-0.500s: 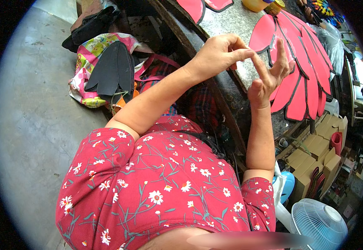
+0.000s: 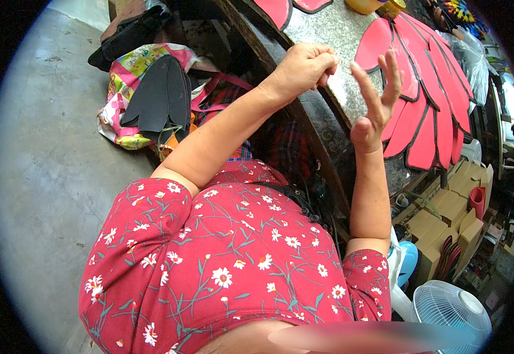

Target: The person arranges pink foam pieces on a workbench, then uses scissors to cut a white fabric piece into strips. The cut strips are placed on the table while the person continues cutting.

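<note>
left hand (image 2: 301,68) curled in a loose fist over the speckled tabletop (image 2: 334,35), can't tell if its grip holds anything, right hand (image 2: 375,106) raised, fingers spread and empty, red shoe soles (image 2: 428,112) fanned out just right of it

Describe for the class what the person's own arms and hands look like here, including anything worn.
Both arms are bare from the upper arm down. Short sleeves of a red garment printed with small white daisies and thin green stems end above the elbows. The left hand and right hand wear no gloves; no rings, watch or bracelet show on the fingers or wrists.
</note>
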Demonstrator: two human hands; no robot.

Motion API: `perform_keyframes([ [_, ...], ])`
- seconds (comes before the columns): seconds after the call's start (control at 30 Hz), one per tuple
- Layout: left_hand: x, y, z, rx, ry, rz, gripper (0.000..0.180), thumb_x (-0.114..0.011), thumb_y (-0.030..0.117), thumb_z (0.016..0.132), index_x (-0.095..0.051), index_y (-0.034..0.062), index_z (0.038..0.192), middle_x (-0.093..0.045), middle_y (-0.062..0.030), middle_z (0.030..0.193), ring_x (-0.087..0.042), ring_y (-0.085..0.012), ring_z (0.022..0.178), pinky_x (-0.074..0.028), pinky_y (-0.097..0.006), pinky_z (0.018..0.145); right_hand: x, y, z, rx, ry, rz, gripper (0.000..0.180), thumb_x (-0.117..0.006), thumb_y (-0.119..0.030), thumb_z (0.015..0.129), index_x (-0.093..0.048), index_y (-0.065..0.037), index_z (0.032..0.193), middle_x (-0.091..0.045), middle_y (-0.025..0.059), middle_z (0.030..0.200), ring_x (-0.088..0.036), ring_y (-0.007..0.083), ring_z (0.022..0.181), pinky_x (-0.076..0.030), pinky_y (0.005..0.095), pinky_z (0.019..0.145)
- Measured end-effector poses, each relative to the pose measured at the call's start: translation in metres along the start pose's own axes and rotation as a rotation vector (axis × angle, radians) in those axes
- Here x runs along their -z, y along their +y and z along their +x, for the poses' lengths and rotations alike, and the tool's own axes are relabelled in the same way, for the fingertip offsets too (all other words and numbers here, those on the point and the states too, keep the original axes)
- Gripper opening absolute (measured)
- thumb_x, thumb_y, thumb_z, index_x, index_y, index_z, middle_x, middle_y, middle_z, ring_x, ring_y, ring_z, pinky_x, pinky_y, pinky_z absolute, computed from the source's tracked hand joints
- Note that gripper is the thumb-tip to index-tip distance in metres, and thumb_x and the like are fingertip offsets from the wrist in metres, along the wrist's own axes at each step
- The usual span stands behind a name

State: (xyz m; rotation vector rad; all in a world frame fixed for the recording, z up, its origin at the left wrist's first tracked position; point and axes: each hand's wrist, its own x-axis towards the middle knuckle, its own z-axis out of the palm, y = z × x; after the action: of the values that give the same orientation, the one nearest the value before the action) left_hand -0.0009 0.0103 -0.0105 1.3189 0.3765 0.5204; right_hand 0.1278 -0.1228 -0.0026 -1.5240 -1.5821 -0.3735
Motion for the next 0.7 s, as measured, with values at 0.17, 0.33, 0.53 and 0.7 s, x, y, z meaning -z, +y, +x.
perform_keyframes([
  [0.17, -0.011, 0.000, -0.005, -0.076, -0.046, 0.044, 0.027, -0.053, 0.030, 0.102, -0.066, 0.0066, 0.094, -0.065, 0.0012, 0.075, -0.059, -0.0059, 0.060, -0.044, -0.018, 0.053, -0.006, 0.005, 0.004, -0.222, -0.113, 0.448, 0.108, -0.013, -0.086, 0.084, -0.048, -0.004, 0.143, -0.022, 0.0165, 0.160, -0.029, 0.0325, 0.144, -0.023, 0.0475, 0.117],
  [0.33, -0.020, 0.003, -0.005, -0.225, 0.030, 0.057, 0.029, -0.055, 0.029, 0.102, -0.064, 0.0031, 0.109, -0.067, -0.0022, 0.093, -0.062, -0.0077, 0.064, -0.046, -0.020, 0.054, -0.012, -0.002, 0.001, -0.415, -0.226, 0.881, 0.120, -0.010, -0.092, 0.078, -0.038, 0.001, 0.148, -0.013, 0.0152, 0.163, -0.022, 0.0326, 0.148, -0.018, 0.0493, 0.119],
  [0.53, -0.010, 0.007, -0.003, -0.235, 0.047, 0.147, 0.026, -0.060, 0.026, 0.099, -0.065, 0.0008, 0.095, -0.066, -0.0042, 0.074, -0.062, -0.0081, 0.062, -0.050, -0.023, 0.053, -0.010, -0.008, 0.004, -0.532, -0.298, 0.953, 0.124, -0.011, -0.096, 0.073, -0.027, -0.003, 0.154, -0.009, 0.0132, 0.164, -0.018, 0.0297, 0.149, -0.020, 0.0459, 0.119],
  [0.7, -0.008, 0.004, -0.003, -0.224, 0.031, 0.195, 0.028, -0.060, 0.025, 0.099, -0.063, 0.0009, 0.085, -0.064, -0.0057, 0.066, -0.063, -0.0109, 0.058, -0.050, -0.027, 0.051, -0.012, -0.009, 0.003, -0.619, -0.340, 1.011, 0.127, -0.011, -0.098, 0.070, -0.019, -0.006, 0.156, -0.007, 0.0100, 0.165, -0.017, 0.0267, 0.150, -0.020, 0.0428, 0.118],
])
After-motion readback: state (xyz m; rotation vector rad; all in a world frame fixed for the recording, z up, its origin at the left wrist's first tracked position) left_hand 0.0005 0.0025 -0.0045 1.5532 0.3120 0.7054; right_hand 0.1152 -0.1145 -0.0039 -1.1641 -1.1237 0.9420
